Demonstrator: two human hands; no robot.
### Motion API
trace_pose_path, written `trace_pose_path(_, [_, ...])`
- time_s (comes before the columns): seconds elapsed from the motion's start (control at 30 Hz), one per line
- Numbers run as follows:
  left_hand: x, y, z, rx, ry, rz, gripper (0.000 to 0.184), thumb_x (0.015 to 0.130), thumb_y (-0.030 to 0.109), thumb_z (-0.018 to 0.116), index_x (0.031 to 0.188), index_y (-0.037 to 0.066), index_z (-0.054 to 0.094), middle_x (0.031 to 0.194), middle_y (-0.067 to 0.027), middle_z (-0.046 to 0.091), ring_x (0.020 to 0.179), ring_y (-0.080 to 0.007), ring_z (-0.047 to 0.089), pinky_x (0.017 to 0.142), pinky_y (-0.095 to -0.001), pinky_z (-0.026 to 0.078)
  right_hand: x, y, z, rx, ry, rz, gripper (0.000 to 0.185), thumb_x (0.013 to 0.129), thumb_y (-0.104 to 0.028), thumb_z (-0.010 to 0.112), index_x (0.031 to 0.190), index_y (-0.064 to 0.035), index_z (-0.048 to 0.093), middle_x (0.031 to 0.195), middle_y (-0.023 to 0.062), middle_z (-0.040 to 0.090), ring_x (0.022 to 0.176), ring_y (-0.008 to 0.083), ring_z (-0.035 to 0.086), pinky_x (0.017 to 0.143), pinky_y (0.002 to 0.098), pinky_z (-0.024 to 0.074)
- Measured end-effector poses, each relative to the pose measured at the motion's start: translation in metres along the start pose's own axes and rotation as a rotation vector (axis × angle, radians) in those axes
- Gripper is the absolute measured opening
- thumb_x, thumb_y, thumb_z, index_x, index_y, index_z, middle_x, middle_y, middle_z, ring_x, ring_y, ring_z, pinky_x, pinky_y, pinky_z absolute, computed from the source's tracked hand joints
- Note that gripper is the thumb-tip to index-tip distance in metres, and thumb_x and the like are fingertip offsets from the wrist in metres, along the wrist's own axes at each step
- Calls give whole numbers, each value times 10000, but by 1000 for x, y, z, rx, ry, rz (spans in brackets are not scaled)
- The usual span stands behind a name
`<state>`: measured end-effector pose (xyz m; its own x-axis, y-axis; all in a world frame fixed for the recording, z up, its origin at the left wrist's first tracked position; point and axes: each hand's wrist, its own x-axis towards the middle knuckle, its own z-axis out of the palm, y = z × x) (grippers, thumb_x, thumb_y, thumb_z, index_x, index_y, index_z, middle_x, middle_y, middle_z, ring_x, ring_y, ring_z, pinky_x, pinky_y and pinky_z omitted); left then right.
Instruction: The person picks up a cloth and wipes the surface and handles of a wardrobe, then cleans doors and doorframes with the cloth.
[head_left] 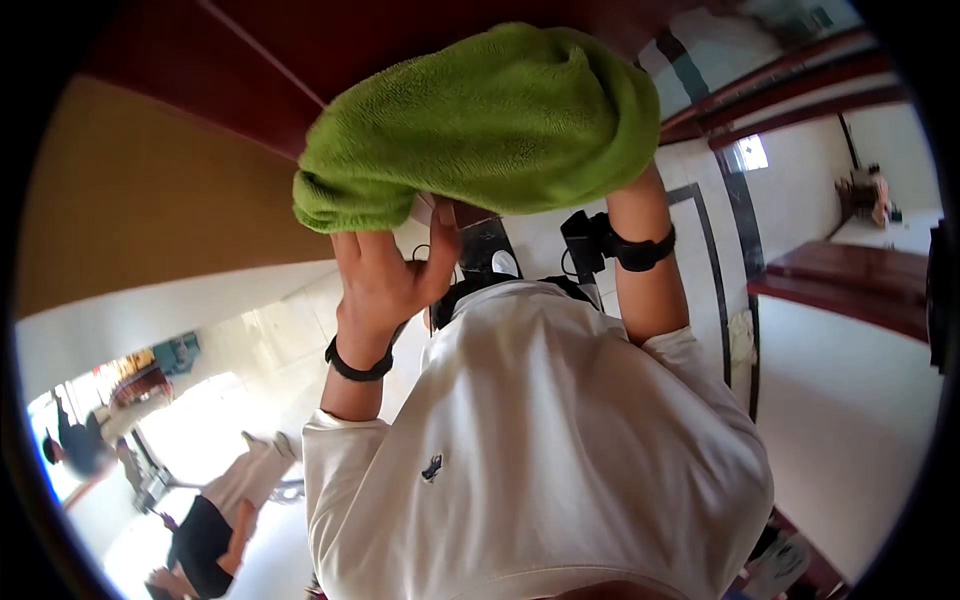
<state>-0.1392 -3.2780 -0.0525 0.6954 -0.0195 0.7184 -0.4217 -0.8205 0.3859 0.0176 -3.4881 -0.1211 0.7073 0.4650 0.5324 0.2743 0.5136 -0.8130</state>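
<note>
A fluffy green towel (480,120) spreads in a bunched, folded bundle across the top of the head view, against a dark red wooden surface (250,90). My left hand (385,275) is at the towel's lower left edge. Its fingers go in under the cloth and appear to grip it, while the thumb stands apart on the right. A small pale piece shows between thumb and towel; I cannot make out what it is. My right hand is covered by the towel's right end; only the wrist and forearm (648,290) show, with a black strapped device (590,240) at the wrist.
A tan panel (160,200) stands at the left. Dark red wooden furniture (850,285) is on the right, above a white surface. The floor has pale tiles with dark strips. At the lower left are a person in a black top (205,545) and another person farther off (80,445).
</note>
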Motion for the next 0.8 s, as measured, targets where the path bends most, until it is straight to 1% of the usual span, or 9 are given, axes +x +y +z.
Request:
trace_pose_path(0.07, [3,1,7,47,-6,-57,447,792,91,677,1189,-33,514,1081,-199,571,965,-332,570,832,-415,439,2,3,-3,208,97,57,469,861,-158,691,1271,-2,525,1232,98,595,1078,174,585,928,321,486])
trace_pose_path(0.1, [0,-2,18,173,-65,-70,403,778,103,691,1141,-4,553,1060,-182,582,939,-333,572,813,-419,438,2,-1,-2,-48,90,42,386,873,-153,672,1210,2,567,1196,110,610,1060,175,591,904,328,493])
trace_pose_path(0.2, [-40,-21,59,255,-172,-203,247,744,139,723,962,68,632,947,-112,630,883,-331,583,773,-444,431,-15,24,-20,-37,72,219,344,883,-170,661,1168,8,589,1161,119,624,1040,184,598,890,332,497])
trace_pose_path(0.37, [-106,-32,108,192,-232,-281,279,733,95,697,1003,63,631,1076,-162,601,1035,-372,541,899,-471,421,-60,59,-41,-352,0,531,324,879,-177,659,1152,-10,608,1130,89,651,995,167,609,878,320,494])
trace_pose_path(0.43, [-106,-32,107,222,-219,-280,284,740,90,686,1018,61,632,1108,-173,591,1068,-383,523,930,-478,408,-60,52,-42,-532,-215,698,338,861,-143,679,1162,-6,607,1121,82,663,1005,160,611,892,309,482])
trace_pose_path(0.53, [-97,-43,82,353,-230,-234,333,741,102,673,1064,30,631,1138,-179,594,1083,-398,521,950,-492,402,-57,41,-47,-428,-522,681,346,881,-111,655,1199,5,587,1149,88,657,1062,152,593,912,297,468])
trace_pose_path(0.67, [-30,-48,37,626,-25,36,255,732,108,671,970,17,668,1029,-157,640,975,-371,588,899,-488,442,-40,9,-20,-181,-423,800,348,919,-98,606,1249,1,557,1207,76,629,1095,157,574,926,302,460])
trace_pose_path(0.73, [7,-35,23,635,28,90,230,739,108,665,952,20,674,1001,-148,649,951,-356,603,881,-478,458,-31,0,-9,29,-354,579,378,934,-108,590,1290,-5,518,1232,63,608,1091,159,566,921,308,463])
trace_pose_path(0.8, [19,-32,33,636,75,146,207,746,108,658,934,24,680,974,-139,658,927,-342,618,863,-468,473,-22,-6,-2,-38,-268,485,388,933,-108,593,1296,-4,504,1231,68,601,1083,164,568,918,309,461])
